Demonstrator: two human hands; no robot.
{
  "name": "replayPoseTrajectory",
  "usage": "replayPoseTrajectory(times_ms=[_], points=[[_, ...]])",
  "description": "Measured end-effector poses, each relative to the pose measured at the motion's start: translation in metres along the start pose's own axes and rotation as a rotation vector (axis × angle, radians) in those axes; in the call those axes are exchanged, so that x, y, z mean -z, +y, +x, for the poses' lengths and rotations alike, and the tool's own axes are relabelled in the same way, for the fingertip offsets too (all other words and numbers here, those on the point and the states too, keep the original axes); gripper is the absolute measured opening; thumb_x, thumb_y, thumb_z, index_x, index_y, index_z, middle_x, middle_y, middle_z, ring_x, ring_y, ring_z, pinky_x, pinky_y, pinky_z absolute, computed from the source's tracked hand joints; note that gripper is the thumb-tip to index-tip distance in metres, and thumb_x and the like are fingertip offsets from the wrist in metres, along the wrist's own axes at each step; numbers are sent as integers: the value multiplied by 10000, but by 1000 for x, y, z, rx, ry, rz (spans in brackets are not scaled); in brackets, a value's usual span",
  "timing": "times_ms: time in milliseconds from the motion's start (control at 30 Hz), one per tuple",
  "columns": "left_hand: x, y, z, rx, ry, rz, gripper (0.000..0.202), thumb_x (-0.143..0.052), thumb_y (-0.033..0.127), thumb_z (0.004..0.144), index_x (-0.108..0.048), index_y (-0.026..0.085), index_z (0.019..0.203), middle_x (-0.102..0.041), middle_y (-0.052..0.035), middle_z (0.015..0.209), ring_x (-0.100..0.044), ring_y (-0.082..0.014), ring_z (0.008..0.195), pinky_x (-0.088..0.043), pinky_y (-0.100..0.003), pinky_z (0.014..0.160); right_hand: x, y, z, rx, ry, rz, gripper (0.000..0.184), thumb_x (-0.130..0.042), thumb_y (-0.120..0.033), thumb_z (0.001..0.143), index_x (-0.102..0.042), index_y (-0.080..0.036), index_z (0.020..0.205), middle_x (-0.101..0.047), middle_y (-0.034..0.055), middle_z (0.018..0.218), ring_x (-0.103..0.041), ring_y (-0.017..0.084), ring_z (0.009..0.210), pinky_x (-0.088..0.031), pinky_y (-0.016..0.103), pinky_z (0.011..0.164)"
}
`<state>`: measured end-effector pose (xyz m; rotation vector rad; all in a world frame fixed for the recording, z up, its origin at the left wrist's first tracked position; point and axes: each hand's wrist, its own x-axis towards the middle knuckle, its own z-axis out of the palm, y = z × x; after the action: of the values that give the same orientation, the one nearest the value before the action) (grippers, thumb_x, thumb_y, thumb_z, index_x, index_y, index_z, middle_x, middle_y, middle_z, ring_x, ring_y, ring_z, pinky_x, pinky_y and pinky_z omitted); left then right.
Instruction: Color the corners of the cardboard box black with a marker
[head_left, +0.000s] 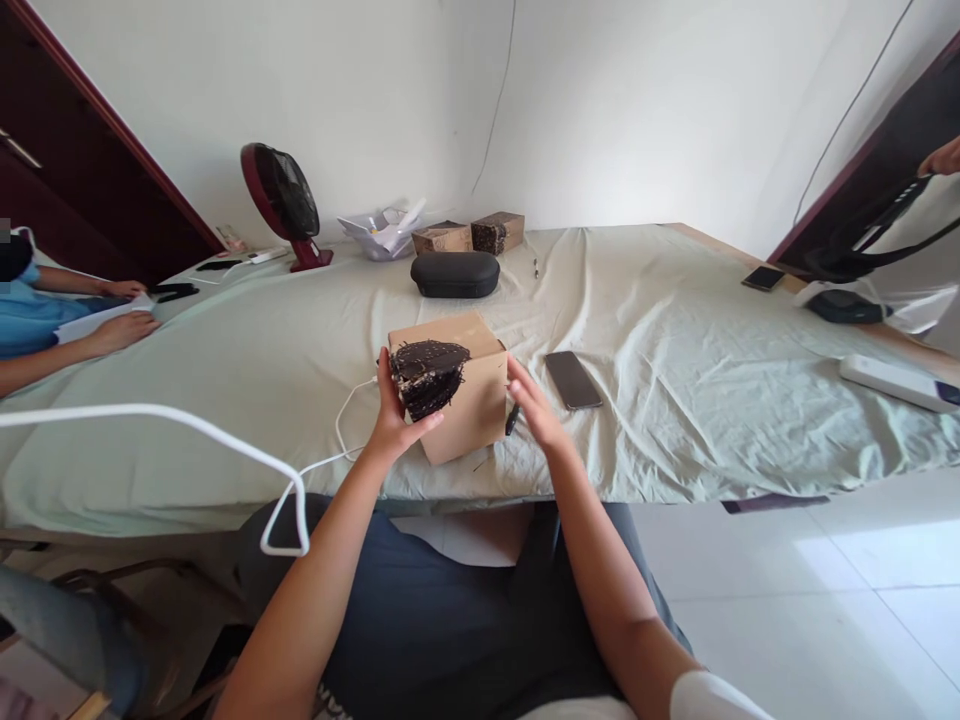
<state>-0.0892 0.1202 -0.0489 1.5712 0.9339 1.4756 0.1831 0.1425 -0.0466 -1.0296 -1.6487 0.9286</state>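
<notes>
A brown cardboard box (480,400) is in front of me near the table's front edge, turned at an angle. Black scribbled colouring covers its left corner, across the top and the front side. My left hand (392,415) grips that corner, thumb on the front and fingers along the left side. Against the right side, my right hand (536,405) steadies the box with its fingers lying along it. A dark pen-like object (512,419) shows just under my right fingers; whether they hold it I cannot tell. Right of the hand lies a dark phone (574,380).
Behind the box are a black case (455,275), two smaller cardboard boxes (499,232), a plastic basket (382,235) and a fan (289,200). A white cable (187,418) crosses at left. A power strip (896,383) lies right. Another person's hands (124,320) rest on paper at left.
</notes>
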Motion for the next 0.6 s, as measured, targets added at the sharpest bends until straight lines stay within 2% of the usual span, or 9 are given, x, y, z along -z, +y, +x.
replayPoseTrajectory(times_ms=[33,100,167,200,267,367,500,600], points=[[0,0,1,1,-6,8,1429,-983,370,710,10,426,1735,-153,-143,1831,-215,-406,1695,-237,-662,1355,10,5,7,-102,87,-194,683,-342,-710,1071,-493,-354,1633,-534,15,1694,-530,286,1538,-455,467,1260],[-1,-1,1,-9,-16,49,1428,-981,370,705,2,397,1741,-186,-169,1819,-283,-414,1670,-316,-648,1329,33,18,22,-258,194,-375,744,-500,-662,1015,-474,-258,1640,-507,124,1696,-446,377,1575,-331,604,1302],[-2,-3,1,-12,-27,62,1426,-979,364,704,-1,398,1741,-188,-169,1819,-300,-408,1662,-332,-639,1323,53,35,37,-421,264,-528,853,-647,-609,926,-461,-157,1625,-453,266,1683,-337,520,1584,-190,792,1249],[-2,-4,1,-10,-29,66,1426,-981,364,701,-5,400,1741,-195,-169,1816,-306,-409,1659,-336,-635,1321,61,43,42,-519,272,-633,865,-691,-584,894,-479,-132,1601,-467,301,1649,-341,545,1562,-191,807,1221],[-2,-5,1,-6,-30,79,1418,-980,379,701,-18,389,1742,-225,-176,1804,-317,-425,1650,-343,-625,1316,70,58,48,-587,258,-774,790,-687,-515,906,-511,-102,1556,-481,313,1617,-342,523,1550,-191,749,1226],[-3,-5,0,-9,-30,87,1416,-977,412,702,-20,365,1744,-225,-187,1799,-314,-456,1641,-358,-622,1302,71,74,49,-561,233,-886,689,-610,-463,962,-505,-126,1553,-497,260,1612,-354,441,1534,-221,616,1235],[-3,-4,-2,-4,-20,62,1422,-995,382,676,-48,397,1737,-223,-173,1803,-314,-416,1654,-336,-625,1321,71,85,51,-543,230,-998,749,-596,-531,969,-453,-135,1589,-521,239,1575,-410,430,1453,-300,543,1172],[-1,-4,-5,12,-29,67,1433,-990,373,686,-16,382,1738,-227,-184,1798,-322,-413,1650,-309,-641,1330,77,90,58,-539,206,-1062,788,-590,-599,964,-462,-128,1583,-527,230,1542,-445,433,1391,-354,498,1117]])
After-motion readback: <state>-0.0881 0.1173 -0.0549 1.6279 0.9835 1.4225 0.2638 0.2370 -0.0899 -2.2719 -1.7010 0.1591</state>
